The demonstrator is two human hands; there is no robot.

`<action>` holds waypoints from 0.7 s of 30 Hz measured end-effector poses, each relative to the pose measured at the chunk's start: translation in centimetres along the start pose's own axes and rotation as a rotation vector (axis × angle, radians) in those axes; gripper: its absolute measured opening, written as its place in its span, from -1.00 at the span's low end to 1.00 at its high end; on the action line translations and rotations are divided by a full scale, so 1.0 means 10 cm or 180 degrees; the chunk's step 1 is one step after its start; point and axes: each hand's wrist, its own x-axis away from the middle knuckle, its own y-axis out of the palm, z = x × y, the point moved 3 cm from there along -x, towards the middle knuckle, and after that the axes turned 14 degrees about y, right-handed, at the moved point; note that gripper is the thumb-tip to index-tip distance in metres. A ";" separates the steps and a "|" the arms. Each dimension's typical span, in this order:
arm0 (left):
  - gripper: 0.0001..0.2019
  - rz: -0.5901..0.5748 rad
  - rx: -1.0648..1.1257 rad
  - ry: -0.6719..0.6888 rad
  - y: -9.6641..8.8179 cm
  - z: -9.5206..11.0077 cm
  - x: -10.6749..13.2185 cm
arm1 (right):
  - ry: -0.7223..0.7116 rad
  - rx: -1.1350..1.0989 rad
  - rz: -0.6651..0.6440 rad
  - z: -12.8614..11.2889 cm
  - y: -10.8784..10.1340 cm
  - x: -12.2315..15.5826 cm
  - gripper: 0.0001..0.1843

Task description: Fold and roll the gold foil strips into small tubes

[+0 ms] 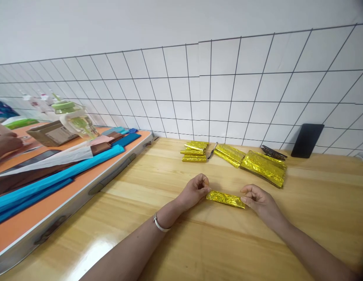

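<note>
Between my hands, just above or on the wooden table [158, 246], is a narrow folded strip of shiny gold foil [225, 198]. My left hand [197, 189], with a bangle at the wrist, pinches its left end between thumb and fingers. At the right end, the thumb and fingers of my right hand [257, 201] close on the strip's corner. Behind it lie a small stack of folded gold strips [194, 152], a wider gold piece [229, 154] and a larger pile of gold foil sheets [263, 168].
A pen [212, 151] and a dark hair clip [273, 152] lie near the foil. Against the tiled wall leans a black phone [307, 140]. An orange-topped table at left bears coloured paper [102, 156], a cardboard box [54, 132] and a green-lidded bottle [77, 117]. Another person's hand [7, 144] shows far left.
</note>
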 end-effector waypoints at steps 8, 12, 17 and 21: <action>-0.78 -0.0163 -0.0164 0.0001 0.01 0.05 0.02 | -0.0013 -0.0065 0.0050 0.00 -0.01 0.01 -0.74; -0.78 -0.0240 -0.0193 -0.0048 0.00 0.02 0.04 | -0.0033 -0.0026 0.0028 0.00 -0.01 0.02 -0.75; -0.78 -0.0160 -0.0207 -0.0065 -0.01 0.02 0.04 | -0.0034 -0.0034 -0.0019 0.02 0.00 0.01 -0.76; -0.79 -0.0039 -0.0100 -0.0077 -0.02 0.03 0.02 | -0.0113 -0.0070 -0.0056 0.01 0.02 0.01 -0.75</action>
